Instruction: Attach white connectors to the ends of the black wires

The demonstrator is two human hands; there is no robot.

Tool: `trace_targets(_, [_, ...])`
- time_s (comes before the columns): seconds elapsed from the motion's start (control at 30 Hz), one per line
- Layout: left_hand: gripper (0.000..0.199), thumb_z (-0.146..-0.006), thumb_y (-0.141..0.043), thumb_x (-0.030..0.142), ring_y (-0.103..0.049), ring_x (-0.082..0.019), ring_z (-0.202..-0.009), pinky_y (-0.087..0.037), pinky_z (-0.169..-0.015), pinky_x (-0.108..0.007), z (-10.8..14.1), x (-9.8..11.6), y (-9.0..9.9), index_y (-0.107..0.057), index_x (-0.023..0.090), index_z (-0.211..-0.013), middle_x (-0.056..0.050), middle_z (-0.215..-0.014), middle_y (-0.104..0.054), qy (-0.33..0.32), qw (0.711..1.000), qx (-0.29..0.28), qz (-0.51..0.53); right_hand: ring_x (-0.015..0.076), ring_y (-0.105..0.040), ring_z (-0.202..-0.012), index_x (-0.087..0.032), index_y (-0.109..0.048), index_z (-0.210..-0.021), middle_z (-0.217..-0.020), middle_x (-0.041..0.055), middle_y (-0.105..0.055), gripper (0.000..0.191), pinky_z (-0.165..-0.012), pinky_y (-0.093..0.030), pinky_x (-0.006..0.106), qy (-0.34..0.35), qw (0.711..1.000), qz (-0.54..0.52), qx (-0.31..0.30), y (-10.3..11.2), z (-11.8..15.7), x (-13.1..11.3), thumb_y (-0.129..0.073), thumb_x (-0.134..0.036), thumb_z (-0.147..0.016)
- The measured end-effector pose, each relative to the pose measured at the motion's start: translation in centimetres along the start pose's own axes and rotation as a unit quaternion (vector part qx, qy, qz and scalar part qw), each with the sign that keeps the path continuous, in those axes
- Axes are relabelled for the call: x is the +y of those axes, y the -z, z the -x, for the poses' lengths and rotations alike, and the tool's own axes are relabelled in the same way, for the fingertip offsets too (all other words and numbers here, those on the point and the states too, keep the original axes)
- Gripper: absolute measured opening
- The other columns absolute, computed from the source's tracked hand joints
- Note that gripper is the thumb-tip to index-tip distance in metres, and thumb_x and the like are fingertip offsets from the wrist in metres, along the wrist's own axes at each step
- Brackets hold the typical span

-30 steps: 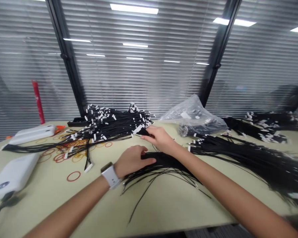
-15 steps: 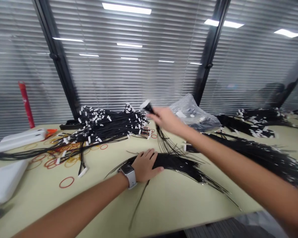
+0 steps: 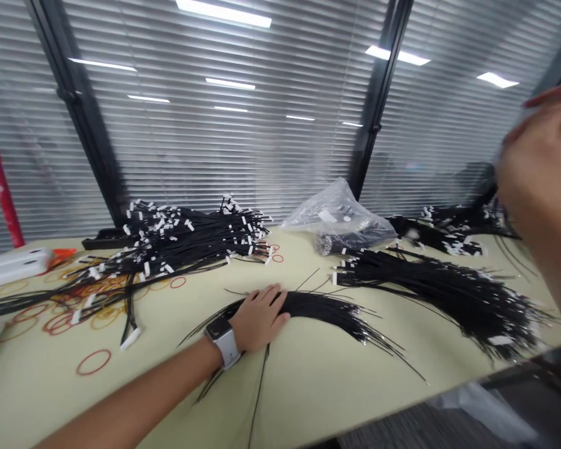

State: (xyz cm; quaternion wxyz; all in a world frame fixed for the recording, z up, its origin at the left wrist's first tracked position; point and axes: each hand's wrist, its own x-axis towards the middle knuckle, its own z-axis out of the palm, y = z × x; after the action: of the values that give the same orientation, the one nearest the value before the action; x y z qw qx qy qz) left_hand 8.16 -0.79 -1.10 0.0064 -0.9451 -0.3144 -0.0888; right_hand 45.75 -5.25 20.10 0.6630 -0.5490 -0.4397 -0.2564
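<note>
My left hand [image 3: 259,318], a watch on its wrist, lies flat with fingers spread on a bundle of thin black cables [image 3: 322,310] fanned across the table. My right hand [image 3: 537,162] is raised at the right edge of the view, large and blurred, with nothing visible in it. A pile of black cables with white end tags [image 3: 444,293] lies to the right of the bundle. A larger tagged pile [image 3: 187,240] sits at the back left.
Red rubber bands [image 3: 93,362] are scattered on the pale table [image 3: 308,368] at the left, beside a white box [image 3: 9,268]. A clear plastic bag [image 3: 336,215] and more tagged cables [image 3: 449,238] lie at the back. Window blinds stand behind the table.
My right hand has risen and moved to the right, away from the table, and the small tagged cable bunch it held is no longer visible. My left hand stays on the bundle. The view has shifted.
</note>
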Motion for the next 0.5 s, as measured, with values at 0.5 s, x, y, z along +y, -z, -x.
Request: trace_targets(0.5, [0.040, -0.091, -0.030, 0.036, -0.050, -0.022, -0.109, -0.041, -0.090, -0.037, 1.0, -1.6, 1.0, -0.048, 0.022, -0.124, -0.006, -0.124, -0.054, -0.039, 0.999, 0.022, -0.014, 0.0257, -0.053, -0.095, -0.016, -0.053, -0.110, -0.104, 0.0137, -0.052, 0.057, -0.083, -0.042, 0.038, 0.196, 0.829, 0.207, -0.480, -3.9, 17.2, 9.5, -0.045, -0.060, -0.074])
